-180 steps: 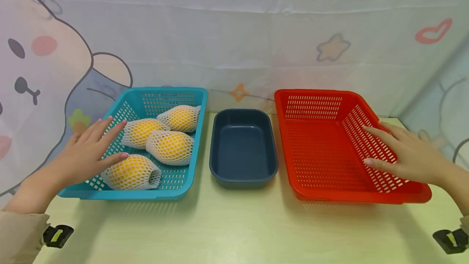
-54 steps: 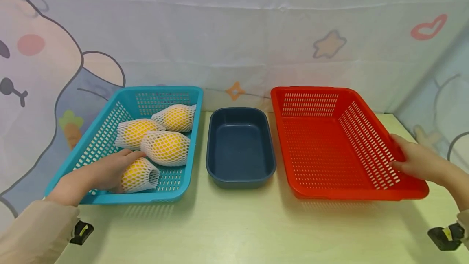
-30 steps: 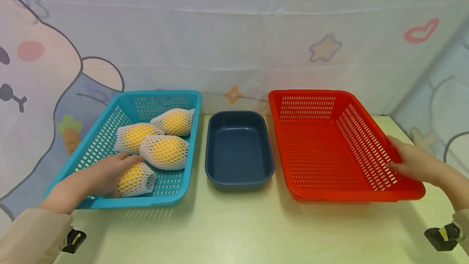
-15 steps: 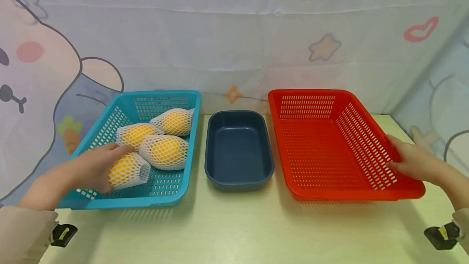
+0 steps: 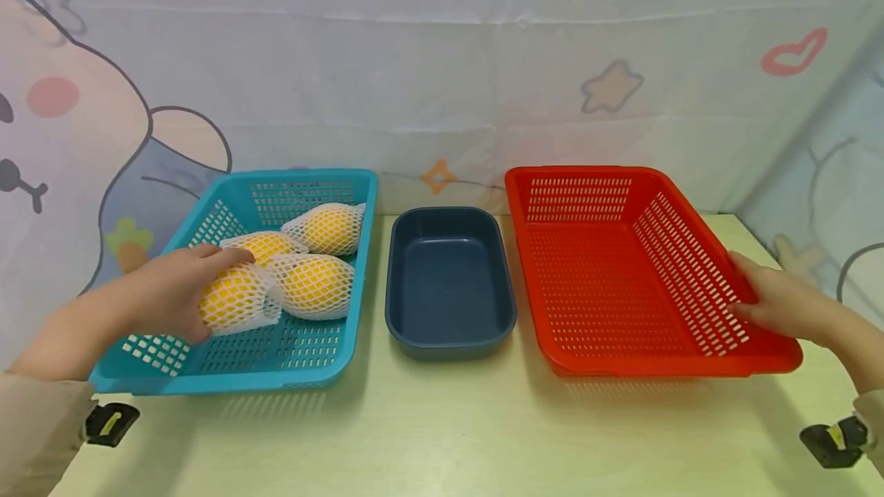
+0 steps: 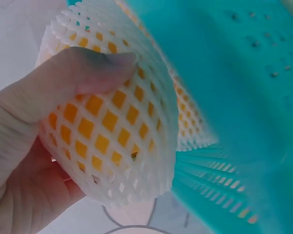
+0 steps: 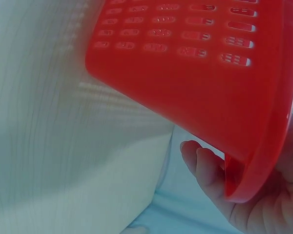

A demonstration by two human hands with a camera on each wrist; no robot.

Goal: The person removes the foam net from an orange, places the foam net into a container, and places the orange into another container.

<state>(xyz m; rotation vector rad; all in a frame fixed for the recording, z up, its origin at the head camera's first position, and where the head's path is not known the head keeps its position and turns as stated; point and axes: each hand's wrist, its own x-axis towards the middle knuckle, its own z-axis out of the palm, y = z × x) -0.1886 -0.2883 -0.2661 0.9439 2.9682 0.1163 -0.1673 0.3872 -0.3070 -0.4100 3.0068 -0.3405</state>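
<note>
My left hand (image 5: 169, 294) grips a yellow fruit in a white foam net (image 5: 238, 297). In the left wrist view the thumb lies across the foam net (image 6: 112, 122) and the other fingers are mostly hidden behind it. The fruit is held above the floor of the blue basket (image 5: 304, 382), near its front left. Three more netted yellow fruits (image 5: 314, 286) lie behind and to the right. My right hand (image 5: 783, 297) holds the right rim of the red basket (image 5: 656, 365); in the right wrist view its fingers (image 7: 210, 168) curl under the rim.
A dark blue rectangular tub (image 5: 450, 351) stands between the two baskets on the pale wooden table (image 5: 449, 428). Behind everything hangs a printed cloth (image 5: 414, 83). The baskets' raised rims surround their contents.
My left hand reached into the blue basket, took hold of the front fruit and has lifted it up and slightly left. My right hand moved onto the red basket's rim earlier and stays there.
</note>
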